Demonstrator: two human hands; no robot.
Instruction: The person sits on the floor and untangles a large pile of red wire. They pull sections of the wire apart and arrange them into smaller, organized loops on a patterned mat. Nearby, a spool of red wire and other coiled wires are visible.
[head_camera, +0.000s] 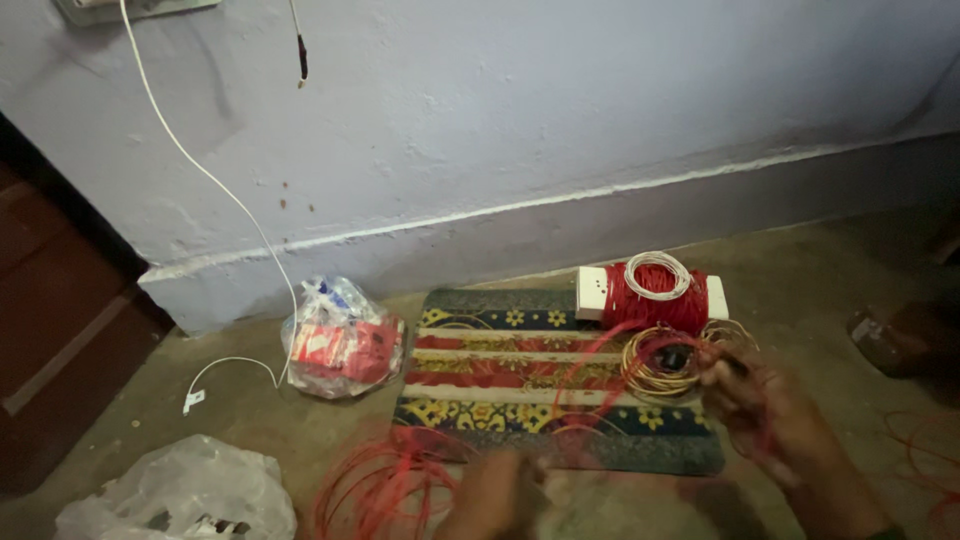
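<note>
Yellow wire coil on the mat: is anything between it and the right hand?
Nothing visible: the right hand is already at the yellow wire coil on the mat, fingers at its edge. Loose red wire loops across the coil, though.

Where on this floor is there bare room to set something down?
Bare floor lies between the white cable and the clear bag, and right of the mat toward the wall. The mat's left stripes are free. Crowded: red wire by the left hand, and coils by the right hand.

place: plain home room
evidence: painted wall (480, 110), bare floor (800, 270), patterned mat (500, 370) laid on it
</note>
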